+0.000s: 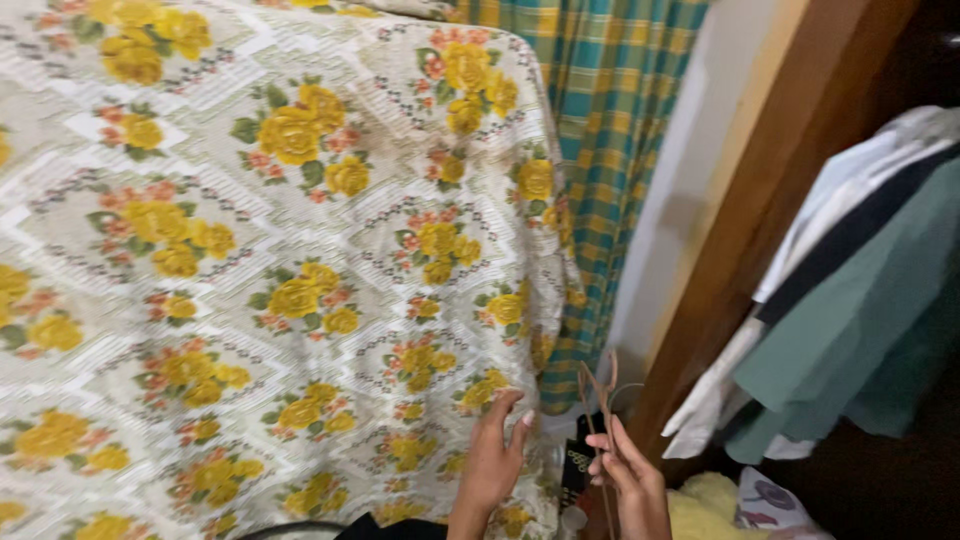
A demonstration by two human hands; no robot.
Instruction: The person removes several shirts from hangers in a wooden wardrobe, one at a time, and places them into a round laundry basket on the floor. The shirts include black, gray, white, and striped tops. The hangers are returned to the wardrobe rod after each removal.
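Note:
My left hand (493, 455) rests on the edge of a bed covered with a cream sheet (250, 260) printed with yellow flowers, fingers spread against the cloth. Just to its right, my right hand (630, 470) grips a thin brown wooden clothes hanger (600, 395), held upright so its top rises above my fingers. The hanger carries no garment that I can see. Both hands sit at the bottom of the head view, close to the bed's corner.
A green and yellow checked cloth (600, 120) hangs behind the bed corner. A brown wooden wardrobe frame (760, 200) stands at right, with white, dark and green garments (860, 300) hanging inside. Yellow and white cloth (720, 505) lies below them.

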